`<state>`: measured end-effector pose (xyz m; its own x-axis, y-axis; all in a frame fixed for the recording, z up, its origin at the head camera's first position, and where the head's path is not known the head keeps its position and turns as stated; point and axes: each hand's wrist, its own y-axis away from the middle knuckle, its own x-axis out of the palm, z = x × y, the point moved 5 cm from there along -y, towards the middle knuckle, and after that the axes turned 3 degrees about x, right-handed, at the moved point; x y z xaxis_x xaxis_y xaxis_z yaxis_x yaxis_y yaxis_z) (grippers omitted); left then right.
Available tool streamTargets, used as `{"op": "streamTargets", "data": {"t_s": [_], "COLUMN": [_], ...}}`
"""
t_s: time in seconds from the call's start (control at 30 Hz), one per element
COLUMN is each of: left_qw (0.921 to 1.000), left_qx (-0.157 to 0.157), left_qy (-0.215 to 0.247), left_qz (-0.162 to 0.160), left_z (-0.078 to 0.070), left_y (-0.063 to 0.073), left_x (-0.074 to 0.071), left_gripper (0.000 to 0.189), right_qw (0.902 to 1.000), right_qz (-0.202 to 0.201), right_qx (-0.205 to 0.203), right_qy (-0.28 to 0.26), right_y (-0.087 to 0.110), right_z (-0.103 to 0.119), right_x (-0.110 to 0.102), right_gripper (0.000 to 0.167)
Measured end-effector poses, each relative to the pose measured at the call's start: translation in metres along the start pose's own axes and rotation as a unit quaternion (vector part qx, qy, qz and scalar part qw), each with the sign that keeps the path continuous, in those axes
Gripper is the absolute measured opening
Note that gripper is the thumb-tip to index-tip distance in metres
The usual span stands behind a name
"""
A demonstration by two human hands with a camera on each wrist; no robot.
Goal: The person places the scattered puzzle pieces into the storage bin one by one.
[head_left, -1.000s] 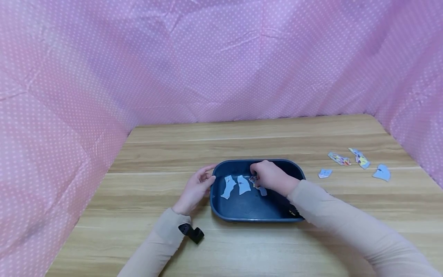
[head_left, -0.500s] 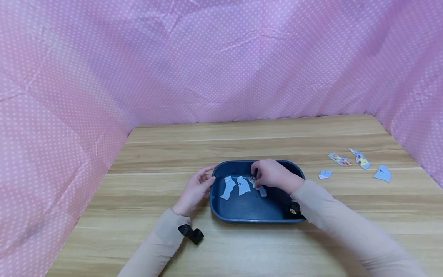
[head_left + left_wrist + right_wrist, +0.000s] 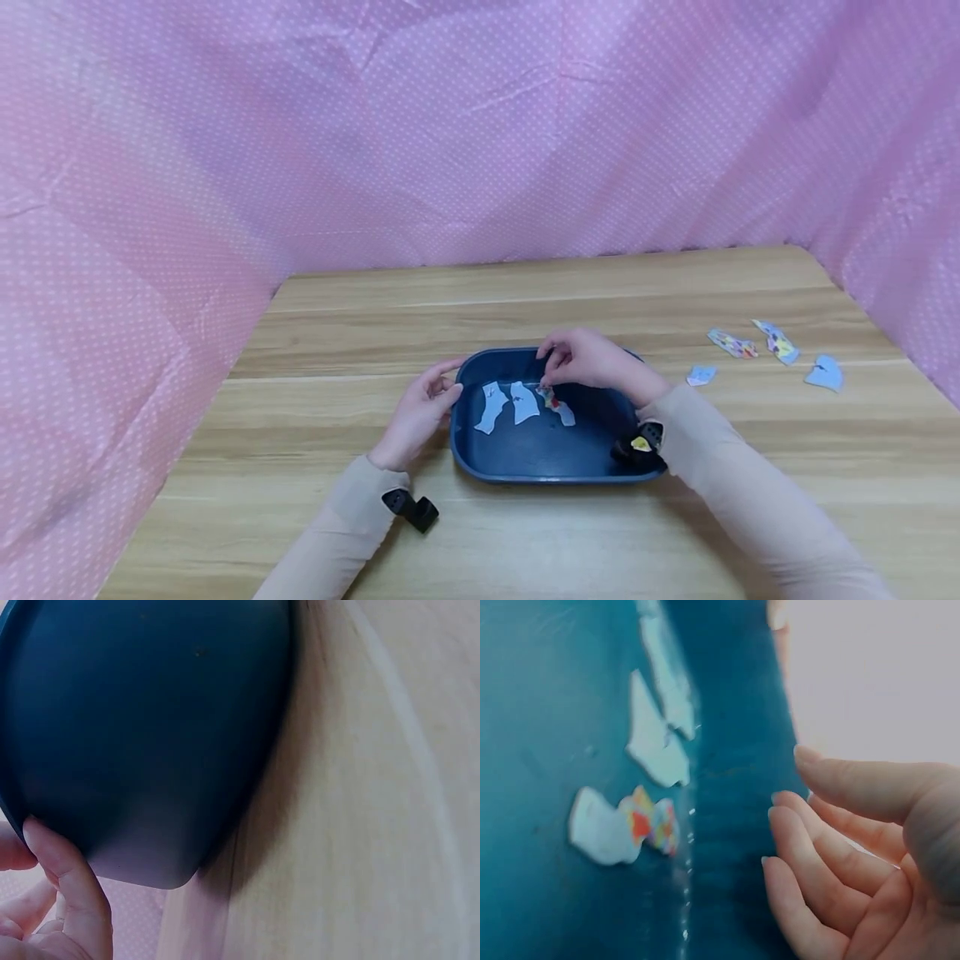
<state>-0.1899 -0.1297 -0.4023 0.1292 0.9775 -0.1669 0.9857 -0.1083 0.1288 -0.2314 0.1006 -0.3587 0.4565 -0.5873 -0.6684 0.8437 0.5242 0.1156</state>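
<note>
My left hand [image 3: 416, 417] holds the left end of a dark blue tray [image 3: 525, 462], its thumb on the rim; in the left wrist view, the thumb and fingers of the left hand [image 3: 71, 900] pinch the tray's edge. Inside the tray lie two pale blue puzzle pieces, the left piece [image 3: 492, 407] and the middle piece [image 3: 524, 402]. To their right is a puzzle piece with a red and yellow print [image 3: 561, 408]. Over the tray's far side hovers my right hand [image 3: 588, 360]. In the right wrist view, the right hand [image 3: 862, 855] has loosely bent fingers with nothing between them, apart from the pieces.
On the wooden table [image 3: 360, 325], right of the tray, lie several more pieces: a small blue piece [image 3: 702, 376], two colourful ones [image 3: 733, 344] and a larger blue piece [image 3: 826, 374]. A pink dotted cloth [image 3: 480, 150] hangs behind and at both sides.
My right hand has let go of the printed puzzle piece and lifted slightly away, so more of that piece shows. My left hand stays on the tray's edge.
</note>
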Motion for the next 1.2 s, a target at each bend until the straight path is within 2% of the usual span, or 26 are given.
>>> {"op": "streamTargets", "data": {"t_s": [0.23, 0.53, 0.77, 1.0, 1.2], "left_qw": [1.0000, 1.0000, 1.0000, 0.9999, 0.9999], "left_qx": [-0.001, 0.000, -0.005, -0.011, -0.010], "left_qy": [0.001, 0.006, 0.004, 0.005, 0.006], "left_qz": [-0.005, -0.001, -0.003, -0.002, -0.005], "left_z": [0.000, 0.001, 0.001, 0.001, 0.001], "left_y": [0.002, 0.002, 0.002, 0.003, 0.004], "left_x": [0.001, 0.001, 0.001, 0.001, 0.001], "left_gripper": [0.038, 0.038, 0.038, 0.038, 0.038], "right_qw": [0.9977, 0.9925, 0.9936, 0.9951, 0.9948], "right_qz": [-0.030, -0.088, -0.094, -0.098, -0.101], "right_qx": [-0.018, -0.021, -0.015, 0.001, 0.004], "right_qy": [-0.058, -0.082, -0.060, -0.015, 0.002], "right_y": [0.002, 0.009, 0.018, 0.029, 0.043], "right_z": [0.003, 0.010, 0.006, -0.013, -0.029], "right_x": [-0.017, -0.043, -0.059, -0.075, -0.087], "right_gripper": [0.032, 0.028, 0.028, 0.029, 0.028]}}
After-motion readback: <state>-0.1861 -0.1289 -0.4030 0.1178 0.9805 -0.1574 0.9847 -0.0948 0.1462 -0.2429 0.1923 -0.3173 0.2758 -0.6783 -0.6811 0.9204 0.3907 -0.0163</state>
